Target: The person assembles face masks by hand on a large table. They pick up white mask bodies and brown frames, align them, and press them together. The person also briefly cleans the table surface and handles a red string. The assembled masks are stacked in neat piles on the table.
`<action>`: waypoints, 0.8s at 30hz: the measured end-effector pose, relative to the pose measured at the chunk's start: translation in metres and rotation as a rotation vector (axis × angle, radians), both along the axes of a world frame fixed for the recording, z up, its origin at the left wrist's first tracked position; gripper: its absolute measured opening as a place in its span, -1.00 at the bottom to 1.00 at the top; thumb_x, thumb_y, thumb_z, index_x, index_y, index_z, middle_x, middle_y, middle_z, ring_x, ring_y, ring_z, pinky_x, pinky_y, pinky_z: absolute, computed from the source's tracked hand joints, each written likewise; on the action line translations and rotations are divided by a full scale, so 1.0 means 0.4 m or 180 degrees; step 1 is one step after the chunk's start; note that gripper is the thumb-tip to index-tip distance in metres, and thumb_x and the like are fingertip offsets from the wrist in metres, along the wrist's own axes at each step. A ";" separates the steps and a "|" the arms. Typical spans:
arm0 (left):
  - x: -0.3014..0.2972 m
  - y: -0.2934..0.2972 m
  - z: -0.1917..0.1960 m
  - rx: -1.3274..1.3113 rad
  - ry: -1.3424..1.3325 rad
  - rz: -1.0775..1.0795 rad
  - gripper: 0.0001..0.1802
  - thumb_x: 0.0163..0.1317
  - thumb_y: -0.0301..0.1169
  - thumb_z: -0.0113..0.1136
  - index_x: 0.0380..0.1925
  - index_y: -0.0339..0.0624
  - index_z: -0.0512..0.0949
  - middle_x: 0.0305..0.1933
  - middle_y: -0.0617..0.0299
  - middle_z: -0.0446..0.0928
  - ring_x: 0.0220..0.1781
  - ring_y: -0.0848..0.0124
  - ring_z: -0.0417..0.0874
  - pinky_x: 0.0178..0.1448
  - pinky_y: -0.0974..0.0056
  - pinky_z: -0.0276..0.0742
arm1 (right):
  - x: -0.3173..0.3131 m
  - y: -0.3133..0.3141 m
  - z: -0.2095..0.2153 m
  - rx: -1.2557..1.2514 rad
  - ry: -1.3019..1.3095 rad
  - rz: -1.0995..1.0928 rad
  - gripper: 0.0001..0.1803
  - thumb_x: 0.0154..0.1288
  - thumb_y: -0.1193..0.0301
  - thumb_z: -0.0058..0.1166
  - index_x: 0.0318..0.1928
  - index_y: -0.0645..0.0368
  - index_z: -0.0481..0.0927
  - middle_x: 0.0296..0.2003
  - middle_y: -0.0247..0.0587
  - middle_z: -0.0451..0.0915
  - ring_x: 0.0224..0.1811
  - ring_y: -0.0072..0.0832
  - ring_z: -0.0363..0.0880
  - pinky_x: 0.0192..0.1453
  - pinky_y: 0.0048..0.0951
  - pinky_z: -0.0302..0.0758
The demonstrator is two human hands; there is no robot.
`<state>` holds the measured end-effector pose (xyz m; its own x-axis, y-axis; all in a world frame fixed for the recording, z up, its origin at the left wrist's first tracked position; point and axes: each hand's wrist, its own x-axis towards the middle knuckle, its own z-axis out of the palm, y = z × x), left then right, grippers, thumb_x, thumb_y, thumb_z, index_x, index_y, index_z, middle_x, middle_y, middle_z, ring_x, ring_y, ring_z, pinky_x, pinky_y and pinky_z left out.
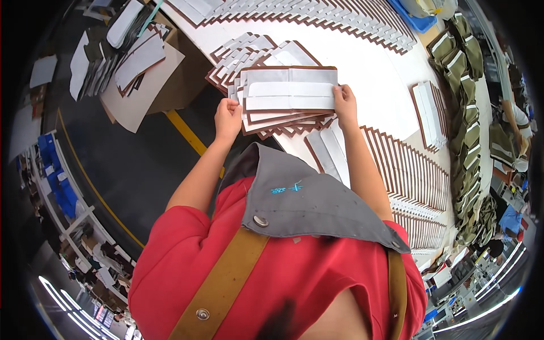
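A flat rectangular panel (289, 89) with a pale grey-white face and a brown edge lies in front of me, over a loose fanned pile of similar panels (266, 126). My right hand (345, 106) pinches its right end, the thumb on top. At the left end, my left hand (228, 119) has its fingers curled and closed against the edges of the panels. How many sheets it grips is hidden. Just beyond, more of these panels (238, 54) overlap in a slanted heap.
Long overlapping rows of brown-edged panels (408, 164) run along the white table (368, 73) at right and along its far side. Olive-green pieces (467, 130) hang over the right edge. At left, a cardboard box (175, 73) bears grey pieces above the dark floor (124, 153).
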<state>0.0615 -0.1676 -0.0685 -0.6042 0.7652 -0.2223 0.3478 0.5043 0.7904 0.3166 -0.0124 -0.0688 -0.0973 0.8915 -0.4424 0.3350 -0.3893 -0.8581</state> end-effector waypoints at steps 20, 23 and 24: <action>0.031 0.044 0.002 -0.0094 -0.0106 -0.0473 -0.66 0.02 -0.53 0.08 -0.17 -0.25 0.27 -0.43 0.17 0.43 -0.43 0.33 0.51 -0.27 0.27 0.43 | 0.031 0.011 -0.054 0.1336 -0.0821 0.0105 -0.82 0.17 0.40 -0.07 -0.27 0.25 0.44 -0.50 -0.09 0.49 -0.47 -0.38 0.44 -0.29 -0.42 0.39; 0.020 0.036 -0.015 -0.0089 -0.0120 -0.0385 -0.64 0.04 -0.55 0.05 -0.13 -0.24 0.26 -0.43 0.17 0.43 -0.45 0.36 0.51 -0.28 0.28 0.43 | 0.032 0.028 -0.010 0.1037 -0.0681 -0.0287 -0.85 0.21 0.42 -0.14 -0.25 0.24 0.36 -0.52 -0.07 0.47 -0.51 -0.40 0.40 -0.35 -0.40 0.36; 0.017 0.035 -0.015 -0.0120 -0.0125 -0.0337 -0.63 0.04 -0.55 0.04 -0.11 -0.23 0.26 -0.43 0.17 0.44 -0.45 0.36 0.51 -0.28 0.28 0.43 | 0.037 0.034 0.005 0.0968 -0.0657 -0.0439 -0.85 0.22 0.43 -0.16 -0.25 0.24 0.33 -0.53 -0.07 0.47 -0.52 -0.40 0.39 -0.37 -0.40 0.35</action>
<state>0.0684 -0.1537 -0.0744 -0.5106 0.8149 -0.2741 0.3700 0.4960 0.7855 0.3315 0.0012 -0.0669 0.0959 0.9835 -0.1536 0.4750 -0.1809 -0.8612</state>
